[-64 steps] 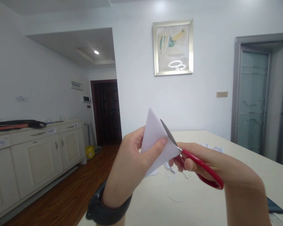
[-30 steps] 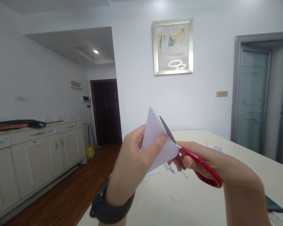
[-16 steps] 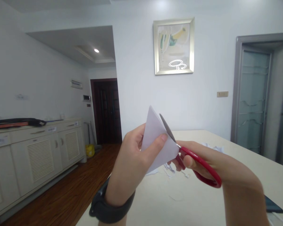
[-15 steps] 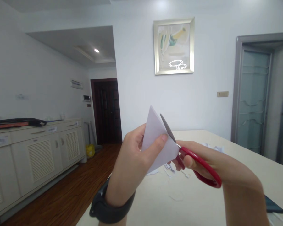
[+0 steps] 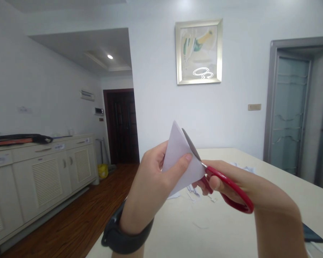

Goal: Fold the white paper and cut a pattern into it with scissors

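Note:
Between the thumb and fingers of my left hand (image 5: 153, 175) is a folded piece of white paper (image 5: 177, 147), its pointed tip upward. A black band circles my left wrist. My right hand (image 5: 218, 175) grips red-handled scissors (image 5: 235, 193), with thumb and fingers about the handles. One blade lies along the paper's right edge, close to my left thumb; the other blade is hidden behind the paper. Whether the edge is being cut there I cannot tell. White paper scraps (image 5: 193, 191) lie on the table below my hands.
The cream table (image 5: 183, 229) extends beneath both arms. More crumpled paper (image 5: 243, 167) lies farther back on the right. A dark flat device (image 5: 312, 233) with a white cable rests near the right edge. Left stand low cabinets (image 5: 51, 175) and a yellow bucket (image 5: 102, 171).
The scissor blade sits slightly closer against the paper's right edge. The paper and my left hand have shifted a little to the right.

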A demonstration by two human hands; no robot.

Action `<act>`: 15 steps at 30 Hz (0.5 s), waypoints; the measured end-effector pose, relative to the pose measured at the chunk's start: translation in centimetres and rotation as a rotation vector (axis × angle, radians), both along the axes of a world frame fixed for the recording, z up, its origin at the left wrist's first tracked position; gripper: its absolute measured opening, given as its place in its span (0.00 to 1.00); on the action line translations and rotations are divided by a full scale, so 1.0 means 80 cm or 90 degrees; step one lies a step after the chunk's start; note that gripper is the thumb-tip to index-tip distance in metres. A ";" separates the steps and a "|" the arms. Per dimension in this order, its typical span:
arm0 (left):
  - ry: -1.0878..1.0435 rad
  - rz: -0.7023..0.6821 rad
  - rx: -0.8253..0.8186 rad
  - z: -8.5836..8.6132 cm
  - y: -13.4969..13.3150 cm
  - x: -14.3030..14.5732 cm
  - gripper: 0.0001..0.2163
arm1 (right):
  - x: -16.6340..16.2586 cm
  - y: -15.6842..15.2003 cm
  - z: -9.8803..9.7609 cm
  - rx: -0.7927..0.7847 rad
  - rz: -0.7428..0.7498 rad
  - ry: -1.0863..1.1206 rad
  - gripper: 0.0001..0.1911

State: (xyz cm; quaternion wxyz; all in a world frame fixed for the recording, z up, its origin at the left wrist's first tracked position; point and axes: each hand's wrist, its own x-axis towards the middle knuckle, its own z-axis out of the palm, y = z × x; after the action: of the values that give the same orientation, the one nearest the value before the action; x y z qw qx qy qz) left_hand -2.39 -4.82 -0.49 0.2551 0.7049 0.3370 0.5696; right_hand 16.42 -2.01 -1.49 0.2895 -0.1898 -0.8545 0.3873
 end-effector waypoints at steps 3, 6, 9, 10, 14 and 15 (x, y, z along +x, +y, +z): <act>-0.006 -0.015 -0.007 0.000 0.001 0.001 0.09 | 0.002 -0.001 0.000 -0.007 0.001 -0.002 0.25; -0.029 -0.017 -0.011 -0.001 0.003 0.002 0.09 | 0.003 0.000 0.000 -0.003 0.000 -0.015 0.24; -0.063 -0.032 -0.012 -0.003 0.007 0.003 0.10 | 0.004 0.002 0.000 0.014 -0.007 -0.032 0.21; -0.070 -0.034 -0.009 -0.004 0.009 0.004 0.10 | 0.004 0.003 0.000 0.021 -0.009 -0.036 0.21; -0.076 -0.024 0.010 -0.007 0.012 0.003 0.10 | 0.004 0.002 0.000 0.038 -0.005 -0.043 0.24; -0.072 -0.021 0.013 -0.007 0.012 0.003 0.09 | 0.004 0.002 -0.001 0.042 -0.007 -0.045 0.25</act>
State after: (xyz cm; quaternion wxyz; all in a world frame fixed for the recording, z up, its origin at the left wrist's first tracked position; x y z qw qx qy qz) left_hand -2.15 -3.84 -1.02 0.2762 0.6794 0.3046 0.6077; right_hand 16.74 -1.87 -1.54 0.2676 -0.1984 -0.8753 0.3505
